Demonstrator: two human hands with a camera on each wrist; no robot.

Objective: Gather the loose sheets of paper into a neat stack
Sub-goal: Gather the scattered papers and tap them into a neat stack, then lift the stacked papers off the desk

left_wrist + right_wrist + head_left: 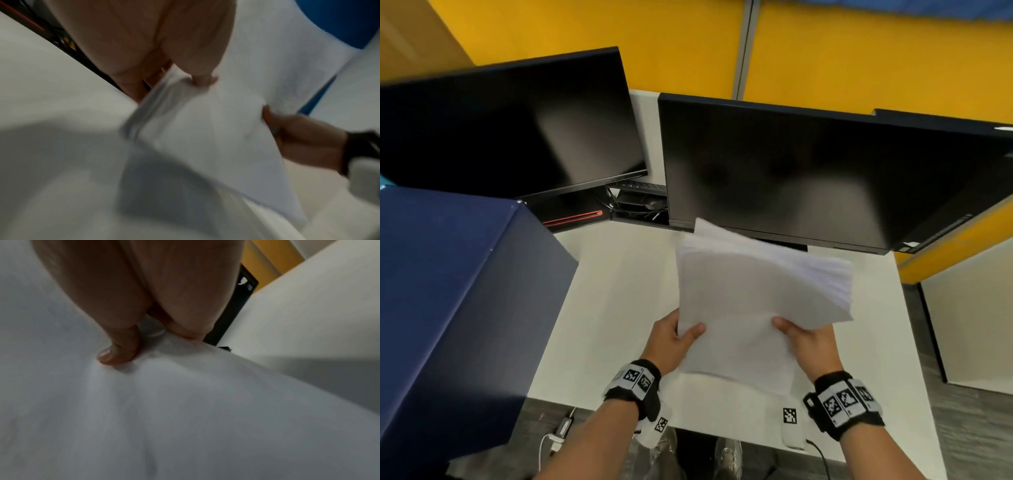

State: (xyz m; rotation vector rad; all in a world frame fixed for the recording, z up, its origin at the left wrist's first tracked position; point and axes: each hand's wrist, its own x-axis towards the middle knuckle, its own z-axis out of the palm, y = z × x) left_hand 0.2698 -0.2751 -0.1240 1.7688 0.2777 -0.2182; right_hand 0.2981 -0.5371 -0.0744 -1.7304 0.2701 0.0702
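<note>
The left hand (144, 48), at twelve o'clock, pinches the paper stack (216, 138); the right hand (304, 139) grips its edge at three o'clock, above the blurred white desk (51, 178).

Even indoor light in head view, soft glare on two black glossy monitor screens (808, 174), wide-angle bowing at edges, fanned white paper sheets (756, 291) motion-blurred, both wrist views dim, smeared, grey shadow on white desk surface (51, 146) beside sheets

No readable text, only square-patterned tags (790, 415) — wristbands (843, 401)
</note>
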